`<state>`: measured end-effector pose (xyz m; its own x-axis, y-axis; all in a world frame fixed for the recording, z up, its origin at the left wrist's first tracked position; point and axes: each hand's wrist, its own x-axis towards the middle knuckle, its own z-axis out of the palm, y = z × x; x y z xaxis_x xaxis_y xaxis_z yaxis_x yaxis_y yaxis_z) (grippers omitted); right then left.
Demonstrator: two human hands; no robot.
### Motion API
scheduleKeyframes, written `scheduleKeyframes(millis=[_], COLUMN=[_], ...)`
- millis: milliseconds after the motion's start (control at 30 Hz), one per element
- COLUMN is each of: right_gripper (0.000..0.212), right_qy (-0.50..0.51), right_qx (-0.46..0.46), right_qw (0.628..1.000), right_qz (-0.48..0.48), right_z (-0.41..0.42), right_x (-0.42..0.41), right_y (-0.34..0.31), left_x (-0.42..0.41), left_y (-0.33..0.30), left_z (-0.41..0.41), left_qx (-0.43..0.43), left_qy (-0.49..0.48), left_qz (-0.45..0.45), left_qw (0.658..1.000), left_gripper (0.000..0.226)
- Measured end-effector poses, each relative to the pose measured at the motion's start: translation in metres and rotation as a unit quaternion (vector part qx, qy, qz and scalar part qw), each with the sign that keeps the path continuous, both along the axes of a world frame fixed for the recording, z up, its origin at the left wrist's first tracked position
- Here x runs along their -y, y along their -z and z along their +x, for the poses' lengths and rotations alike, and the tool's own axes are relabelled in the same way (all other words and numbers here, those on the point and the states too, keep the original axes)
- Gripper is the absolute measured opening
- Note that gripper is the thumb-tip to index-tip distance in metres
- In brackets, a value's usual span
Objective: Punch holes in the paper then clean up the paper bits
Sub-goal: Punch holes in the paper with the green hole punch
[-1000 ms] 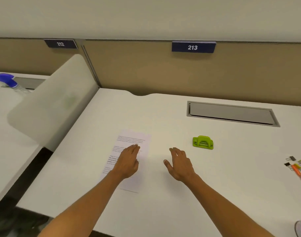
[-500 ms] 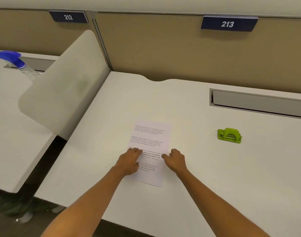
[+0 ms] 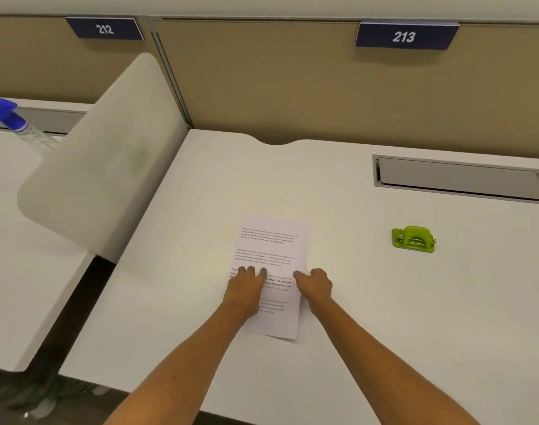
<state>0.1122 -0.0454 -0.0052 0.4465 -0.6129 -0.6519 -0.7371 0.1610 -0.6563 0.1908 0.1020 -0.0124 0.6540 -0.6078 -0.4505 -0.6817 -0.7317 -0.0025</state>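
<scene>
Two bare hands meet a printed paper (image 3: 273, 256) lying flat on the white desk (image 3: 200, 210): left hand (image 3: 246, 286) pressing flat, unclenched; right hand (image 3: 315, 285) curled at its edge, grip unclear. A green hole punch (image 3: 414, 239) sits well right, below beige partitions (image 3: 262, 81).

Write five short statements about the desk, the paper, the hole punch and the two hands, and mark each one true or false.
1. The left hand rests flat on the printed paper. True.
2. The right hand holds the green hole punch. False: the punch sits alone on the desk, well to the right of that hand, which is at the paper's right edge.
3. The paper lies inside the punch. False: they are apart.
4. The sign above this desk reads 213. True.
5. A blue-topped spray bottle stands on the neighbouring desk to the left. True.
</scene>
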Motion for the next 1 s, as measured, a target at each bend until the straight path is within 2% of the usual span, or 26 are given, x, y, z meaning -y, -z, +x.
scheduleKeyframes(millis=[100, 300, 367, 600, 700, 767, 867, 1000], right_gripper=[0.019, 0.005, 0.012, 0.024, 0.020, 0.019, 0.016, 0.018], right_qy=[0.015, 0.020, 0.021, -0.015, -0.023, -0.025, -0.020, 0.004], right_qx=[0.015, 0.026, 0.018, 0.018, 0.026, 0.033, 0.047, 0.065], right_qw=[0.999, 0.993, 0.991, 0.998, 0.999, 0.999, 0.998, 0.996], right_qz=[0.044, 0.111, 0.132, 0.050, 0.033, 0.029, 0.034, 0.054], right_z=[0.007, 0.019, 0.019, 0.012, 0.009, 0.007, 0.003, -0.006], right_x=[0.005, 0.010, 0.010, 0.005, 0.003, 0.003, 0.005, 0.011], right_y=[0.000, 0.000, 0.004, 0.009, 0.011, 0.013, 0.013, 0.012], left_x=[0.007, 0.014, 0.013, 0.011, 0.008, 0.005, -0.002, -0.009], left_y=[-0.002, -0.003, -0.003, -0.002, -0.003, -0.005, -0.014, -0.026], left_z=[0.002, 0.014, 0.017, 0.019, 0.019, 0.020, 0.027, 0.049], left_qx=[0.008, 0.003, -0.007, -0.027, -0.034, -0.019, 0.016, 0.032], left_qy=[0.015, 0.032, 0.031, 0.023, 0.018, 0.014, -0.034, -0.183], left_qz=[0.026, 0.048, 0.045, 0.030, 0.015, -0.018, -0.122, -0.225], left_qw=[1.000, 0.998, 0.998, 0.999, 0.999, 1.000, 0.992, 0.957], left_gripper=[0.078, 0.068, 0.067, 0.070, 0.070, 0.065, 0.058, 0.063])
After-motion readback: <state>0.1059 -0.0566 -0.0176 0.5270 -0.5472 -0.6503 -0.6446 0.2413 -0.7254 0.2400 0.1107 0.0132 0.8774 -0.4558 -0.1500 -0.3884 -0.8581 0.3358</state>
